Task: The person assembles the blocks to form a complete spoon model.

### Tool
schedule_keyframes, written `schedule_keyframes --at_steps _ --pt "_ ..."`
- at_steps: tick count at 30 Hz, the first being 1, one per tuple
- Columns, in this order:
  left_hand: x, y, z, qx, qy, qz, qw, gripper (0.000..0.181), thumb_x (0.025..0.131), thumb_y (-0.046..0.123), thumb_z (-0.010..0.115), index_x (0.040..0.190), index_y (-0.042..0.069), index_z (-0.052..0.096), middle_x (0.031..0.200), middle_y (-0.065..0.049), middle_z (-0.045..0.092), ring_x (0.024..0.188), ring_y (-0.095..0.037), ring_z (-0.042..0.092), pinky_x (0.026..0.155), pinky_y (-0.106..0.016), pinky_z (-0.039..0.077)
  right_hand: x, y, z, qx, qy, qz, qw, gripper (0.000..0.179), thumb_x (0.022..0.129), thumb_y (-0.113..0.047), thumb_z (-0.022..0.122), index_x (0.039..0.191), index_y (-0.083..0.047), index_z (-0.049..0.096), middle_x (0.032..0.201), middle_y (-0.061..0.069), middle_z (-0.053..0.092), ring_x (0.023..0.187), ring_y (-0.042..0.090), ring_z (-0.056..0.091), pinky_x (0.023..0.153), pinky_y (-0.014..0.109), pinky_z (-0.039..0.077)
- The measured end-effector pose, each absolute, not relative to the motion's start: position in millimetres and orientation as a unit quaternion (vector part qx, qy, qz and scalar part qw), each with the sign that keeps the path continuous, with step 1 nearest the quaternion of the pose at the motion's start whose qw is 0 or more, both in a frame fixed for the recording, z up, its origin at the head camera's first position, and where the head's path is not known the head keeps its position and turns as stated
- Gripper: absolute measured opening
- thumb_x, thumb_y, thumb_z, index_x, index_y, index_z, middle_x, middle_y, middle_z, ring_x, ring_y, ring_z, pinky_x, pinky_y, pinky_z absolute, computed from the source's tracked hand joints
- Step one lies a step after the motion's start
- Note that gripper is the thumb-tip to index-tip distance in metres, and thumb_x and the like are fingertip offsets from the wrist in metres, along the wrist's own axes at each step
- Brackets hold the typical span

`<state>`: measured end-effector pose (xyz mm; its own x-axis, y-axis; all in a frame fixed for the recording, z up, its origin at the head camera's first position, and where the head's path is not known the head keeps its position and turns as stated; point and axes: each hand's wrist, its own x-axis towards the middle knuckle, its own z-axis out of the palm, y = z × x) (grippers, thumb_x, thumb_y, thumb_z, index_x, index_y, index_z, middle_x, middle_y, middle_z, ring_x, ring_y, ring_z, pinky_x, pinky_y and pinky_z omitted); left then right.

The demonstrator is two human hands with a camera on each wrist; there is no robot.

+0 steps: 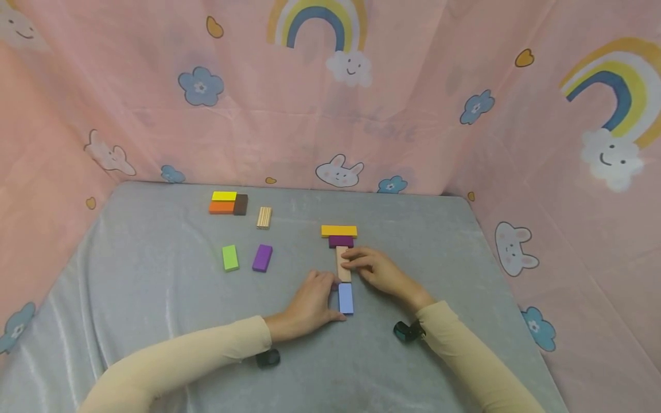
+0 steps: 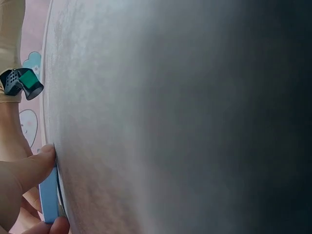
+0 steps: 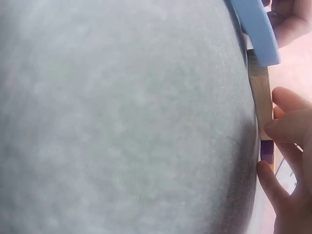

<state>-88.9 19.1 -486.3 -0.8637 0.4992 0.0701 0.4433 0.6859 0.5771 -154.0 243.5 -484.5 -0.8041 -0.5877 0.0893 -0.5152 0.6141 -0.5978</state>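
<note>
A light blue block (image 1: 346, 299) lies at the near end of a row of blocks. My left hand (image 1: 310, 304) pinches it by its two ends, thumb at the near end. Past it lies a plain wooden block (image 1: 343, 272), and the fingers of my right hand (image 1: 382, 272) rest on this one. Beyond the wooden block a dark purple block (image 1: 341, 241) lies crosswise against a longer yellow-orange block (image 1: 339, 230). In the right wrist view the blue block (image 3: 258, 34) is close to the end of the wooden block (image 3: 261, 92).
To the left lie a green block (image 1: 230, 258) and a purple block (image 1: 262, 258). Farther back are a striped wooden piece (image 1: 264, 218) and a cluster of yellow (image 1: 224, 196), orange (image 1: 221, 208) and brown (image 1: 240, 205) blocks. Grey cloth (image 1: 170, 287) covers the table; pink curtains surround it.
</note>
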Motion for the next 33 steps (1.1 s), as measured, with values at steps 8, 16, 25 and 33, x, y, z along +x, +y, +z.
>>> schedule_keyframes --at_steps 8,16,25,33 --pt "-88.6 18.8 -486.5 0.258 0.917 0.301 0.043 0.066 0.067 0.041 0.090 0.116 0.010 0.059 0.103 0.003 0.062 0.098 -0.013 0.048 0.084 -0.026 0.047 -153.3 242.8 -485.3 -0.304 0.897 -0.317 0.058 0.033 0.092 0.002 0.063 0.119 -0.015 0.073 0.133 0.001 0.064 0.132 0.025 0.056 0.113 0.048 0.043" --pt "-90.5 18.8 -482.8 0.255 0.915 0.307 0.063 0.066 0.068 0.041 0.090 0.116 0.011 0.057 0.100 0.003 0.060 0.095 -0.012 0.047 0.081 -0.024 0.045 -152.3 242.1 -483.9 -0.294 0.898 -0.322 0.062 0.031 0.093 0.000 0.064 0.118 -0.014 0.073 0.134 0.001 0.064 0.132 0.025 0.055 0.113 0.047 0.042" --pt "-92.4 19.2 -481.1 0.255 0.917 0.299 0.069 0.064 0.068 0.042 0.090 0.114 0.012 0.056 0.099 0.004 0.059 0.094 -0.012 0.045 0.079 -0.023 0.042 -153.1 242.2 -485.6 -0.292 0.900 -0.317 0.064 0.031 0.093 0.000 0.064 0.118 -0.015 0.073 0.134 0.001 0.064 0.133 0.025 0.055 0.113 0.047 0.042" --pt "-93.5 19.3 -481.6 0.257 0.919 0.294 0.064 0.066 0.067 0.042 0.090 0.115 0.011 0.057 0.099 0.003 0.059 0.092 -0.012 0.045 0.078 -0.023 0.041 -153.9 242.5 -486.1 -0.292 0.899 -0.319 0.066 0.032 0.093 0.000 0.063 0.119 -0.015 0.073 0.135 0.001 0.063 0.134 0.025 0.054 0.114 0.048 0.042"
